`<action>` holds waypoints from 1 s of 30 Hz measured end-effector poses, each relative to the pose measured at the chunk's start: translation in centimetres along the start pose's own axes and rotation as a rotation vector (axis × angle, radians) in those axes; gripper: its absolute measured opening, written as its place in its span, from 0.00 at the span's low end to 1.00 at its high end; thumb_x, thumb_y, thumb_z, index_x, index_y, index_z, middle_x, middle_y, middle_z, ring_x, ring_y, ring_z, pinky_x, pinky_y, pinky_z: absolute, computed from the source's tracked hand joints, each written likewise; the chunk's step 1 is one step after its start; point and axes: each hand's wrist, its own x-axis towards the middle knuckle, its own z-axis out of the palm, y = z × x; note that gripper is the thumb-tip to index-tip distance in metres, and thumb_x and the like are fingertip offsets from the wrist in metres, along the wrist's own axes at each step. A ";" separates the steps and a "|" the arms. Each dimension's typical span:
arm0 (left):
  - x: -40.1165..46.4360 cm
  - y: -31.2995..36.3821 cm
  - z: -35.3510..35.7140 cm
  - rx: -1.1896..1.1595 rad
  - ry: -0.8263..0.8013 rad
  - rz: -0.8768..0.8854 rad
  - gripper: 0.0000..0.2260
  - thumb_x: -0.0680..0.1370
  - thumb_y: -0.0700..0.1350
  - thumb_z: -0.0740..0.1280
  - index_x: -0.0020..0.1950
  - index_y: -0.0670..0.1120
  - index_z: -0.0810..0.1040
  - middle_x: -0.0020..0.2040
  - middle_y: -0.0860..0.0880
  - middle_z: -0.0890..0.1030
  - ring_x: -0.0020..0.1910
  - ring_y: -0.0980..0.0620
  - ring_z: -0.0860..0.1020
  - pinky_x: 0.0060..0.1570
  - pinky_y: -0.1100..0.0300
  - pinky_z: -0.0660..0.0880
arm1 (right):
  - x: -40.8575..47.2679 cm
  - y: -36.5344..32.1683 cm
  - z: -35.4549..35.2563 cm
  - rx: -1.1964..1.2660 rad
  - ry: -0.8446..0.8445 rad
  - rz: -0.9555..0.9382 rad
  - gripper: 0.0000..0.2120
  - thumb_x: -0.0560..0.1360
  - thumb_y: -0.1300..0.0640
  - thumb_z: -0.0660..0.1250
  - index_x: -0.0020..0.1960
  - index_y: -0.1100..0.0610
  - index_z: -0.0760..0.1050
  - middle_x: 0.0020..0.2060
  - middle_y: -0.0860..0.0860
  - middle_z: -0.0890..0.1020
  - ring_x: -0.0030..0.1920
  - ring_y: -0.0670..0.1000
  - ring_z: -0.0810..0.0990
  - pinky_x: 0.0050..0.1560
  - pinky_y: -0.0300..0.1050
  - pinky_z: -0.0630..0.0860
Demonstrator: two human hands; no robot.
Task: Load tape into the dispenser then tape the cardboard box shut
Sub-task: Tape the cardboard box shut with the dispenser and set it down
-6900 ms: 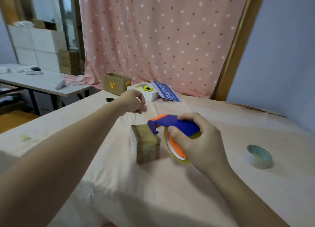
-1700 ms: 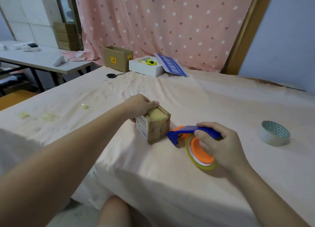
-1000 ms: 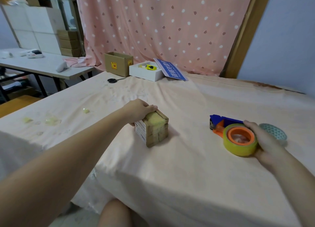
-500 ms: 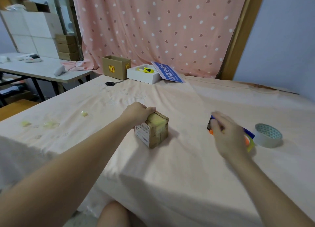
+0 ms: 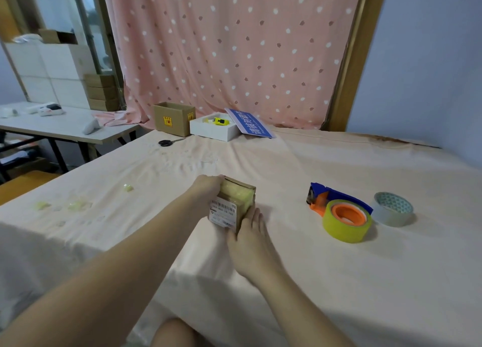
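A small cardboard box [image 5: 236,199] with yellowish tape across its top and a barcode label on its near side sits on the cloth-covered table [image 5: 300,268]. My left hand [image 5: 207,190] grips its far left side. My right hand [image 5: 251,239] lies against its near right corner with the fingers flat. The blue and orange tape dispenser [image 5: 339,211], loaded with a yellow roll, lies alone on the cloth to the right, and neither hand touches it.
A spare pale tape roll [image 5: 392,209] lies just right of the dispenser. At the far edge stand an open brown box [image 5: 173,118], a white box [image 5: 214,130] with a blue lid, and scissors [image 5: 167,142]. Tape scraps [image 5: 78,205] dot the cloth at left.
My right hand set the dispenser down at the right, let go of it and came back to the box. My left hand stayed on the box.
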 end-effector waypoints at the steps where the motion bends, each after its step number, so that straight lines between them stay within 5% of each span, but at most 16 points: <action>1: -0.4 -0.1 0.1 -0.033 -0.010 -0.013 0.12 0.84 0.47 0.64 0.52 0.38 0.76 0.44 0.38 0.81 0.40 0.40 0.81 0.46 0.49 0.78 | -0.1 -0.1 0.1 -0.012 0.004 0.012 0.38 0.84 0.44 0.52 0.81 0.66 0.40 0.83 0.62 0.48 0.83 0.58 0.46 0.81 0.49 0.45; 5: -2.1 -0.2 0.3 -0.156 -0.070 -0.071 0.09 0.84 0.46 0.61 0.51 0.42 0.74 0.42 0.41 0.81 0.38 0.42 0.81 0.40 0.52 0.78 | -0.4 0.8 -1.0 -0.043 0.070 0.016 0.33 0.85 0.45 0.51 0.82 0.63 0.48 0.82 0.59 0.55 0.82 0.57 0.52 0.80 0.50 0.50; 9: -4.3 -0.5 2.1 -0.191 -0.161 -0.092 0.07 0.80 0.46 0.59 0.50 0.44 0.74 0.43 0.43 0.80 0.43 0.43 0.80 0.45 0.52 0.75 | -1.1 3.8 -3.6 -0.252 0.237 -0.034 0.24 0.84 0.43 0.51 0.72 0.55 0.70 0.69 0.52 0.74 0.69 0.57 0.71 0.65 0.54 0.71; 14: -5.9 -1.7 5.8 -0.230 -0.253 -0.049 0.06 0.80 0.43 0.59 0.50 0.43 0.74 0.42 0.44 0.76 0.45 0.44 0.78 0.53 0.50 0.74 | -2.4 8.1 -6.8 -0.345 0.284 -0.063 0.24 0.82 0.40 0.50 0.67 0.52 0.73 0.59 0.51 0.73 0.61 0.55 0.75 0.54 0.56 0.79; 19: -6.5 -2.6 8.9 -0.096 -0.342 0.020 0.10 0.82 0.41 0.60 0.41 0.43 0.74 0.29 0.50 0.78 0.33 0.49 0.75 0.39 0.56 0.70 | -4.3 11.1 -9.0 -0.327 0.261 0.004 0.27 0.79 0.35 0.50 0.66 0.49 0.74 0.57 0.50 0.75 0.60 0.55 0.76 0.57 0.57 0.78; 21: -6.3 -3.1 9.6 -0.014 -0.351 0.071 0.10 0.81 0.44 0.61 0.46 0.40 0.77 0.29 0.49 0.80 0.32 0.50 0.77 0.37 0.57 0.71 | -4.9 12.0 -9.8 -0.307 0.253 0.049 0.26 0.79 0.34 0.53 0.66 0.48 0.75 0.56 0.50 0.78 0.60 0.55 0.77 0.55 0.57 0.78; 24: -4.6 -4.3 10.0 -0.034 -0.306 0.089 0.34 0.73 0.55 0.67 0.73 0.37 0.67 0.46 0.43 0.83 0.46 0.45 0.82 0.48 0.52 0.78 | -5.4 12.8 -10.4 -0.243 0.276 0.077 0.26 0.77 0.32 0.54 0.66 0.45 0.74 0.56 0.49 0.81 0.58 0.55 0.80 0.51 0.56 0.81; 27: -2.8 -5.7 10.3 -0.048 -0.319 0.100 0.47 0.67 0.66 0.71 0.78 0.42 0.63 0.59 0.42 0.85 0.57 0.44 0.84 0.63 0.45 0.78 | -5.7 13.1 -10.5 -0.188 0.323 0.065 0.24 0.77 0.33 0.56 0.67 0.43 0.72 0.58 0.47 0.82 0.58 0.55 0.82 0.51 0.55 0.81; 30: 0.6 -7.6 10.8 -0.055 -0.305 0.089 0.57 0.58 0.78 0.72 0.77 0.44 0.66 0.62 0.44 0.84 0.61 0.44 0.83 0.68 0.44 0.75 | -5.5 12.9 -10.2 -0.109 0.356 0.028 0.26 0.80 0.40 0.61 0.77 0.45 0.67 0.68 0.46 0.78 0.62 0.53 0.81 0.57 0.48 0.77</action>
